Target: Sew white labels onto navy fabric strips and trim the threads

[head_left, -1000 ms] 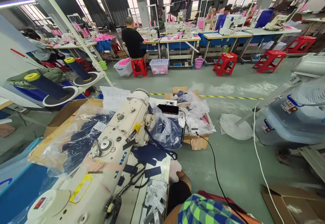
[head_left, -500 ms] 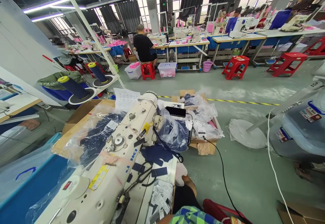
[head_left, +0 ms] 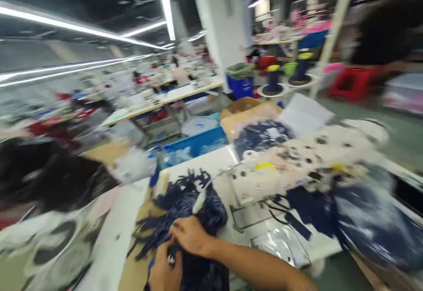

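A heap of navy fabric pieces [head_left: 191, 198] with loose strips lies on the white table, left of the white sewing machine [head_left: 274, 163]. Over its near side, my right hand [head_left: 190, 236] bends its fingers down onto the navy cloth. My left hand [head_left: 165, 269] is just below, fingers curled around navy cloth, with a small pale-and-dark spot between them too blurred to name. The two hands nearly touch. A whitish object, smeared by motion, lies on the heap above my right hand. Black scissors [head_left: 280, 209] lie beside the machine.
A clear plastic packet [head_left: 280, 244] and flat navy pieces [head_left: 310, 207] lie by the machine. Bagged navy fabric [head_left: 370, 220] is at the right. Behind stand a blue bin [head_left: 194, 143], a cardboard box [head_left: 247, 115] and thread cones [head_left: 272, 79]. Another machine [head_left: 56, 242] is at the left.
The view has swung far left, so the sewing machine now sits to the right. Both hands and the navy heap have come into view.
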The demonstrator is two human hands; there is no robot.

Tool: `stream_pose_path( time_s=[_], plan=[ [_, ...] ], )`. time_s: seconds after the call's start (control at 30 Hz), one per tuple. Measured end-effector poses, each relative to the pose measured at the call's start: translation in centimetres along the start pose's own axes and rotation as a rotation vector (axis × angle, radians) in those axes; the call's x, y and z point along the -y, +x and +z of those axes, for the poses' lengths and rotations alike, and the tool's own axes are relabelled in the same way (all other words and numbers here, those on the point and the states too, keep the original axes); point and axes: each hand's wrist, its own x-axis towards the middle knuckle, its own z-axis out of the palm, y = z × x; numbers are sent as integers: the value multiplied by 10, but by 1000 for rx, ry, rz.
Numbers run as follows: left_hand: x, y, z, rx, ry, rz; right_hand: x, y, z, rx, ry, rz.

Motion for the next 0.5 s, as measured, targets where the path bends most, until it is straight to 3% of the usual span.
stream_pose_path(
  time_s=[0.07, 0.2, 0.27, 0.37, 0.5],
  plan=[
    [-4, -4, -4, 15, -16, -140, -1, -4, 5, 130, 15, -43],
    [-16, 0, -11, 82, -138, -194, -9, -18, -16, 172, -20, -46],
    [-17, 2, -14, 121, -192, -152, -14, -28, -20, 164, -67, -61],
    [-14, 7, -15, 143, -254, -8, -27, -42, -11, 137, -152, -136],
    [-2, 16, -7, 200, -249, 106, -52, -39, 8, -84, -267, -284]
  ],
)
